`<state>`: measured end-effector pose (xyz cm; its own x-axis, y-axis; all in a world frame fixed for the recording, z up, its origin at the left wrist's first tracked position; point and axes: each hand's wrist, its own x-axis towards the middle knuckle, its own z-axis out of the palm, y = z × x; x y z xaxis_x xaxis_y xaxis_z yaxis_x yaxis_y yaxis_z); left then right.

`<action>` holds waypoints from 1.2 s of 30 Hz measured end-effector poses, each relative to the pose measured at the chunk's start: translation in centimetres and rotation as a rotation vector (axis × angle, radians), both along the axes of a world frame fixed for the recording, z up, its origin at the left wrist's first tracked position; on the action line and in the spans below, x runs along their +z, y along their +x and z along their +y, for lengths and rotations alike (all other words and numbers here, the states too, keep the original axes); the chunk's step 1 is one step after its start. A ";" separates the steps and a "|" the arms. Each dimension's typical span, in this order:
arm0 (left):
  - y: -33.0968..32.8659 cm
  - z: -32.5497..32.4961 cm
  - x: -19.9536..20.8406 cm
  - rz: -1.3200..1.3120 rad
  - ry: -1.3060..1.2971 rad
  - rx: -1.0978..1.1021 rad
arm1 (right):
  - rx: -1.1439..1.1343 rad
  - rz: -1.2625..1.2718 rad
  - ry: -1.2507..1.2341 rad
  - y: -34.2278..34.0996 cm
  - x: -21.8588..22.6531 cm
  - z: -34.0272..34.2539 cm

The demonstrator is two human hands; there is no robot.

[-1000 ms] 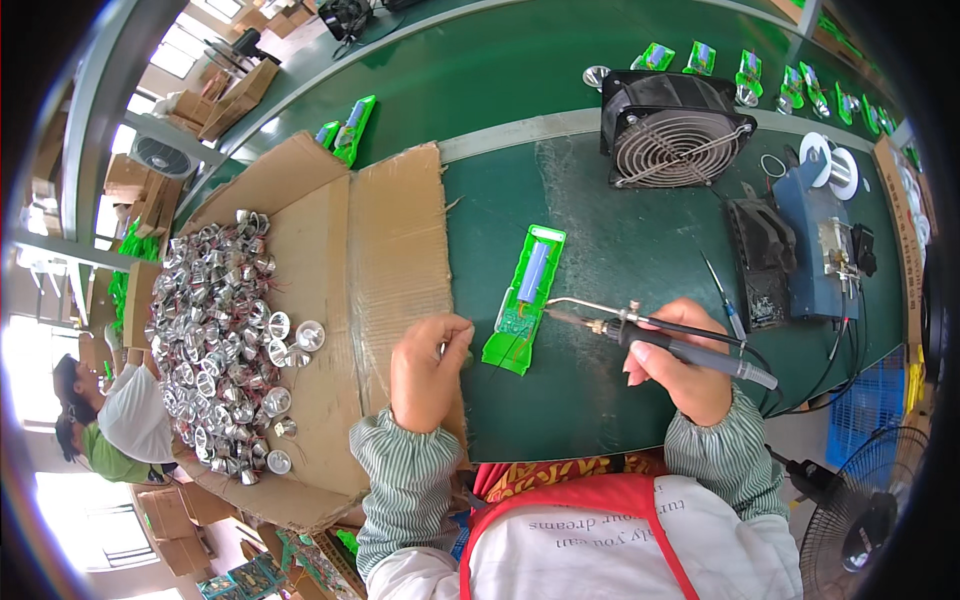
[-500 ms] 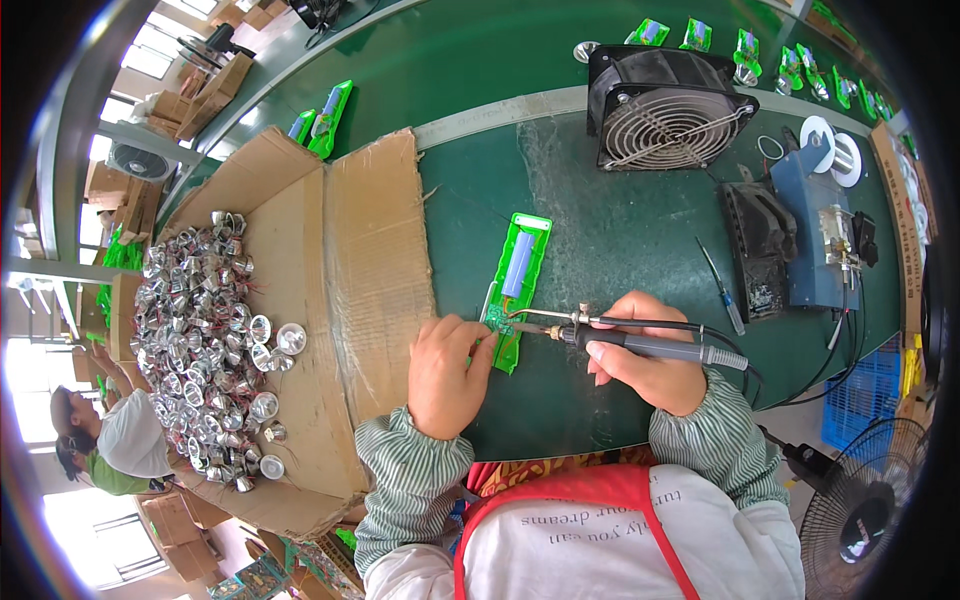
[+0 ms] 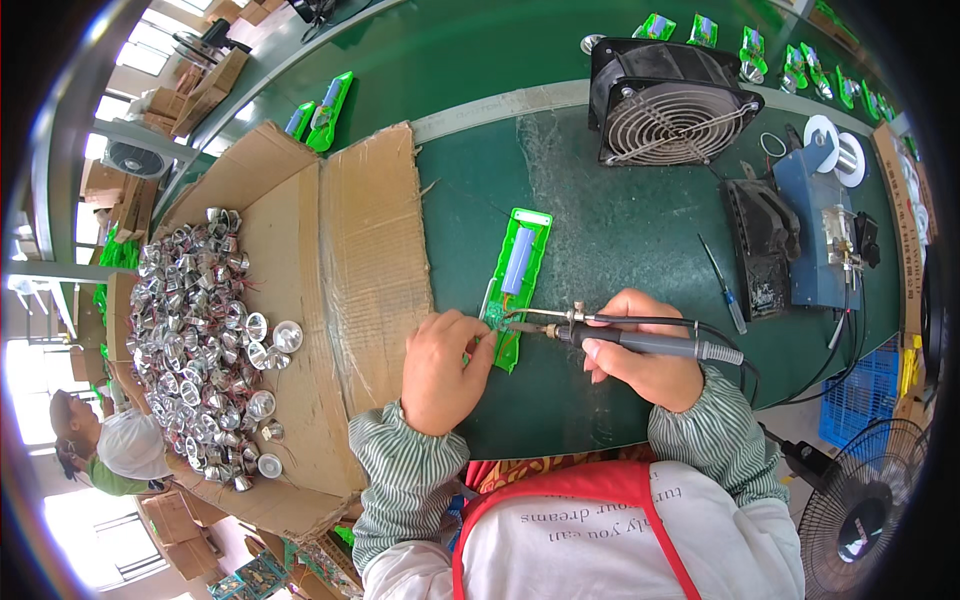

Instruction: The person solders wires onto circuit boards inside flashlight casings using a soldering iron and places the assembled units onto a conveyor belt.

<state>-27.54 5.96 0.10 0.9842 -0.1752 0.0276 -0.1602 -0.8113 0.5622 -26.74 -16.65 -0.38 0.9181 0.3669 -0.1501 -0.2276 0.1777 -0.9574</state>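
A bright green plastic housing lies on the green bench mat, holding a blue cylindrical battery cell and a small green circuit board with thin wires. In my right hand is a grey-handled soldering iron, gripped like a pen, with a thin solder feed tube along it. Its tip points left and meets the board area; exact contact is too small to tell. My left hand is closed in a pinch at the board's left side. What its fingertips hold is hidden.
To the left, a cardboard box holds many shiny reflector cups. A black fan stands at the back. On the right are a blue solder feeder, a screwdriver and trailing cables. More green housings line the far bench.
Both hands stay almost in place at the board, the left shifting slightly left. The iron's tip remains over the board. The whole view has moved a little.
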 end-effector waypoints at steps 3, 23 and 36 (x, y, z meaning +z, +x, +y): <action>0.0 0.0 0.1 0.001 -0.005 0.000 | -0.008 -0.043 0.016 -0.1 0.0 -0.3; -1.3 -0.2 -0.2 -0.128 -0.122 0.184 | -0.047 -0.075 0.027 -0.6 0.5 -1.3; -0.8 -0.4 -0.8 -0.202 -0.012 0.092 | -0.033 -0.076 0.019 -0.3 0.0 0.4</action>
